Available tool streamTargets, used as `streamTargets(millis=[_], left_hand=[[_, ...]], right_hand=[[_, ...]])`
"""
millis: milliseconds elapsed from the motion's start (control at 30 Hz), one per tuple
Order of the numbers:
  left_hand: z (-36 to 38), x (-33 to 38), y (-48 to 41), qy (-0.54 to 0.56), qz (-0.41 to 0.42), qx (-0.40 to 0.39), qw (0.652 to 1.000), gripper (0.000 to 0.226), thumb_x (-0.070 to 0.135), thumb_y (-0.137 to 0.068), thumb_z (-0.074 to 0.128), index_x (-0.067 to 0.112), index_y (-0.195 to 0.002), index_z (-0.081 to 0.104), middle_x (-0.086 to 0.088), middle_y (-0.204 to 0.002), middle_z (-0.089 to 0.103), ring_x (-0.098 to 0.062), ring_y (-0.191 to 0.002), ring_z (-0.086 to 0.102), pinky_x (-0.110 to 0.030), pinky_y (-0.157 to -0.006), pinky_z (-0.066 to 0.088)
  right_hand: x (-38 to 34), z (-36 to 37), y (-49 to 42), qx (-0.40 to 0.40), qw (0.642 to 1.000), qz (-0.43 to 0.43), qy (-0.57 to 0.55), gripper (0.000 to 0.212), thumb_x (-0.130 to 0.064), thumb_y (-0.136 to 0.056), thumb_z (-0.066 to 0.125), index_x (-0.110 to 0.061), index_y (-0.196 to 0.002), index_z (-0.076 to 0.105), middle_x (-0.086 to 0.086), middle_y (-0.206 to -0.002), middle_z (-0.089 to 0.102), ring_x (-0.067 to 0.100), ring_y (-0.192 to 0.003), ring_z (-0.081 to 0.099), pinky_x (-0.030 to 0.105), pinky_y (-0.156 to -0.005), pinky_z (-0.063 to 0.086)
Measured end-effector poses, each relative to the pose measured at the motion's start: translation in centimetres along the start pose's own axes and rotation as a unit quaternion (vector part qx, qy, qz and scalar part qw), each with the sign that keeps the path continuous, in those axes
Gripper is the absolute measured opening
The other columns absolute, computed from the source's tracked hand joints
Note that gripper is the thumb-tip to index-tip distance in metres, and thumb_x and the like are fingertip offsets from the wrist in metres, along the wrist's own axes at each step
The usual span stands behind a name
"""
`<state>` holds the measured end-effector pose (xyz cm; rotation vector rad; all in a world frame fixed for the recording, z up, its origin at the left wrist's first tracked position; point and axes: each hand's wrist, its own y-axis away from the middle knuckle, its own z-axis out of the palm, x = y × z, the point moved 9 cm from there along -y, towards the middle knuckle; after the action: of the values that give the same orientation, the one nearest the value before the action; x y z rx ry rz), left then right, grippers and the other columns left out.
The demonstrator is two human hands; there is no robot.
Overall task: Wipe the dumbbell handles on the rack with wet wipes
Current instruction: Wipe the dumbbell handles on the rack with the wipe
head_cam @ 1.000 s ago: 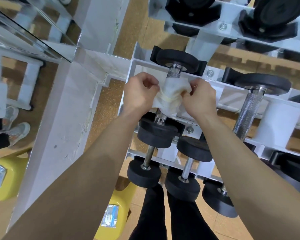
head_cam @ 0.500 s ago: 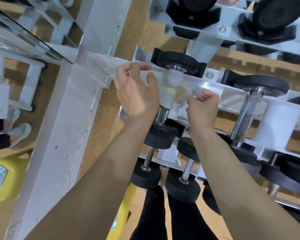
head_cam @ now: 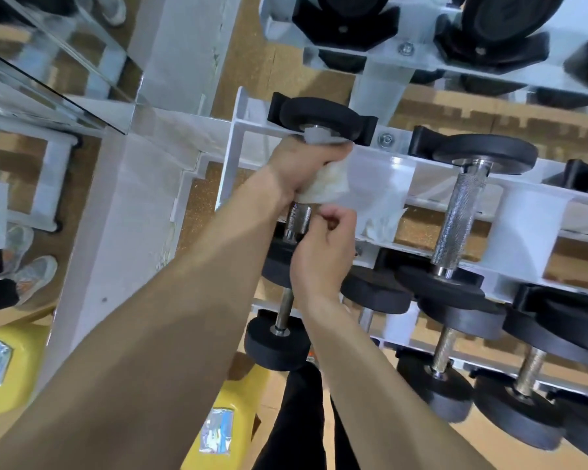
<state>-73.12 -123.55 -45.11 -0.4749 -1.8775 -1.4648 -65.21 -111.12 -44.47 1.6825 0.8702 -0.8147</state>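
Note:
The white dumbbell rack point(head_cam: 537, 205) holds rows of black dumbbells with knurled steel handles. My left hand point(head_cam: 301, 167) grips a white wet wipe point(head_cam: 326, 188) wrapped around the upper part of the leftmost dumbbell's handle point(head_cam: 298, 220), just under its top black head point(head_cam: 319, 117). The wipe also pokes out above my fist. Just below the wipe, beside the bare part of that handle, is my right hand point(head_cam: 323, 252), its fingers curled with nothing visible in them. The neighbouring dumbbell's handle point(head_cam: 459, 215) stands bare to the right.
Smaller dumbbells point(head_cam: 279, 347) sit on the lower tier near my legs. A yellow stool point(head_cam: 231, 418) stands on the floor below the rack. A white post point(head_cam: 123, 232) and a mirror point(head_cam: 48, 62) lie to the left. Someone's shoes point(head_cam: 34, 276) show at the left edge.
My left hand has closed round the wipe and handle and slid up toward the top head. My right hand has let go of the wipe and dropped lower.

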Motion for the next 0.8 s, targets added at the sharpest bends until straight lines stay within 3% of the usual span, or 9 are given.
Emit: streamTargets(millis=[67, 133, 233, 333, 433, 500, 633, 733, 800], left_hand=[[-0.1, -0.2, -0.4, 0.034, 0.004, -0.013, 0.999, 0.021, 0.020, -0.082, 0.083, 0.010, -0.098, 0.073, -0.009, -0.090, 0.071, -0.022, -0.080, 0.067, -0.034, -0.076, 0.055], [-0.2, -0.3, -0.6, 0.020, 0.029, -0.012, 0.999, 0.017, 0.026, -0.087, 0.079, 0.012, -0.093, 0.072, -0.008, -0.088, 0.069, -0.021, -0.079, 0.066, -0.032, -0.075, 0.053], [-0.3, 0.1, 0.3, -0.128, 0.100, -0.015, 0.987, 0.029, 0.042, -0.098, 0.061, 0.015, -0.100, 0.069, 0.001, -0.086, 0.069, -0.010, -0.076, 0.065, -0.023, -0.070, 0.048], [-1.2, -1.3, 1.6, -0.251, 0.124, -0.043, 0.959, 0.041, 0.046, -0.105, 0.043, 0.013, -0.128, 0.053, 0.002, -0.106, 0.065, -0.010, -0.092, 0.062, -0.029, -0.076, 0.044], [-2.1, -4.1, 2.2, -0.336, 0.120, -0.103, 0.928, 0.049, 0.055, -0.099, 0.043, 0.012, -0.122, 0.050, -0.005, -0.105, 0.065, -0.023, -0.096, 0.063, -0.043, -0.085, 0.050], [-2.3, -4.7, 2.3, -0.348, 0.106, -0.127, 0.923, 0.042, 0.050, -0.100, 0.048, 0.012, -0.115, 0.049, -0.004, -0.099, 0.063, -0.022, -0.090, 0.060, -0.043, -0.083, 0.051], [-1.8, -3.4, 1.7, -0.194, 0.069, -0.119, 0.971, 0.028, 0.044, -0.105, 0.047, 0.020, -0.094, 0.058, 0.010, -0.075, 0.066, -0.011, -0.074, 0.060, -0.026, -0.069, 0.047], [-1.5, -2.4, 0.7, -0.073, 0.023, -0.066, 0.995, 0.045, 0.053, -0.103, 0.045, 0.016, -0.084, 0.061, 0.007, -0.063, 0.066, -0.011, -0.067, 0.064, -0.028, -0.069, 0.050], [-1.0, -1.6, 0.1, -0.026, 0.022, -0.070, 0.997, 0.045, 0.055, -0.097, 0.056, 0.013, -0.080, 0.060, 0.006, -0.060, 0.064, -0.013, -0.062, 0.063, -0.029, -0.067, 0.050]], right_hand=[[-0.5, 0.5, 0.1, 0.006, 0.999, -0.033, 0.038, 0.014, -0.016, -0.101, 0.045, -0.029, -0.098, 0.051, -0.009, -0.094, 0.062, 0.013, -0.085, 0.059, 0.027, -0.071, 0.043], [-0.7, 0.5, 0.0, 0.018, 0.997, -0.045, 0.053, 0.016, -0.016, -0.102, 0.043, -0.030, -0.097, 0.049, -0.012, -0.088, 0.060, 0.009, -0.081, 0.058, 0.025, -0.068, 0.042], [-0.5, 0.0, -0.1, 0.036, 0.997, -0.051, 0.036, 0.020, -0.012, -0.103, 0.042, -0.029, -0.094, 0.047, -0.014, -0.084, 0.056, -0.002, -0.075, 0.054, 0.012, -0.063, 0.036], [-0.4, -0.1, 0.0, 0.057, 0.996, -0.062, 0.035, 0.014, -0.014, -0.103, 0.040, -0.025, -0.096, 0.046, -0.012, -0.087, 0.055, 0.002, -0.079, 0.053, 0.011, -0.065, 0.035], [-0.3, 0.1, 0.2, 0.064, 0.995, -0.063, 0.035, 0.013, -0.013, -0.103, 0.038, -0.024, -0.096, 0.043, -0.008, -0.088, 0.055, 0.011, -0.080, 0.052, 0.016, -0.064, 0.033], [-0.4, 0.1, 0.3, 0.066, 0.995, -0.068, 0.037, 0.014, -0.012, -0.103, 0.038, -0.024, -0.096, 0.041, -0.008, -0.087, 0.054, 0.013, -0.079, 0.051, 0.020, -0.064, 0.033], [-0.5, 0.2, 0.5, 0.062, 0.994, -0.080, 0.034, 0.013, -0.015, -0.101, 0.035, -0.025, -0.095, 0.041, -0.004, -0.085, 0.054, 0.015, -0.075, 0.051, 0.019, -0.063, 0.034], [-0.7, 0.2, 0.5, 0.065, 0.993, -0.092, 0.029, 0.012, -0.020, -0.096, 0.032, -0.027, -0.096, 0.041, -0.003, -0.083, 0.055, 0.019, -0.073, 0.052, 0.019, -0.061, 0.033], [-0.7, 0.3, 0.5, 0.066, 0.993, -0.097, 0.030, 0.012, -0.021, -0.096, 0.031, -0.026, -0.097, 0.041, -0.006, -0.081, 0.052, 0.016, -0.072, 0.051, 0.018, -0.061, 0.033]])
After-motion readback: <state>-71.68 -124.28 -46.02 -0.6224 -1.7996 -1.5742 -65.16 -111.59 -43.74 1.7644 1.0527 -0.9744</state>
